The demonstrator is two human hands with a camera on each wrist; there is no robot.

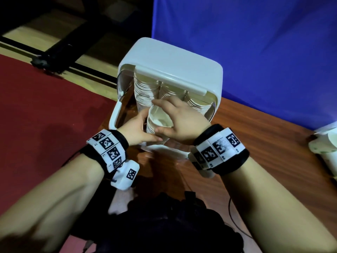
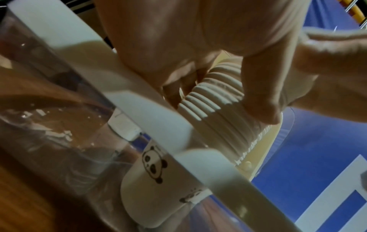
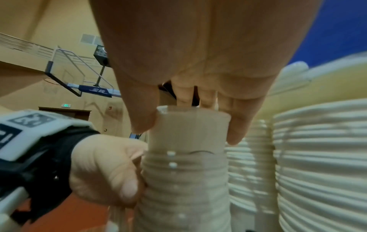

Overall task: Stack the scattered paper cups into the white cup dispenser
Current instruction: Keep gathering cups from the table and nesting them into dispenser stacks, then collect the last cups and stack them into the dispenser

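Note:
The white cup dispenser (image 1: 173,61) stands open-fronted on the table, with rows of nested paper cups (image 1: 144,88) inside. In front of its opening I hold a short stack of paper cups (image 1: 155,128). My left hand (image 1: 144,125) wraps round the ribbed stack (image 2: 200,108) from the left. My right hand (image 1: 160,117) grips the top cup (image 3: 188,141) by its rim from above, thumb on one side and fingers on the other. That top cup stands higher out of the stack (image 3: 182,188) than the others. A panda-printed cup (image 2: 155,169) shows behind the dispenser's clear panel.
The dispenser's clear door (image 1: 124,99) hangs open at the left. The wooden table (image 1: 264,143) runs to the right, where white objects (image 1: 322,143) sit at the frame edge. A blue backdrop (image 1: 255,42) stands behind and red flooring (image 1: 45,115) lies at the left.

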